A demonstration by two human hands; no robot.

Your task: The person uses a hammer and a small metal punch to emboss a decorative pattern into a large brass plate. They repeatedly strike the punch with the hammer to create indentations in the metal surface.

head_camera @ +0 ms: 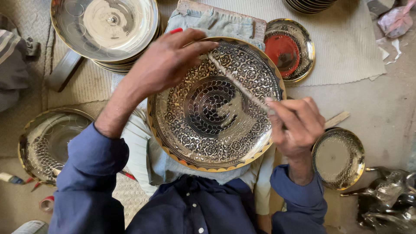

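A round, shiny brass plate [215,104], densely engraved with scrollwork and scallop-rimmed, lies face up on the lap, its far rim under the left hand [167,60], while the right hand [297,125] pinches a thin pale strip [236,82] running diagonally up-left across it.

Far left: stack of plain shiny metal plates [106,30] on a woven mat [346,47]. Far right of centre: small brass dish with red inside [289,50], also on the mat. More stacked plates [310,4] cut off at the far edge. Left: engraved brass plate [45,145] on the floor, a small tube [11,178] just near it. Right near: small brass bowl [339,158], a wooden stick [337,119] just beyond it. Right near corner: crumpled clear plastic [390,195]. Far right corner: pinkish plastic bag [396,19].
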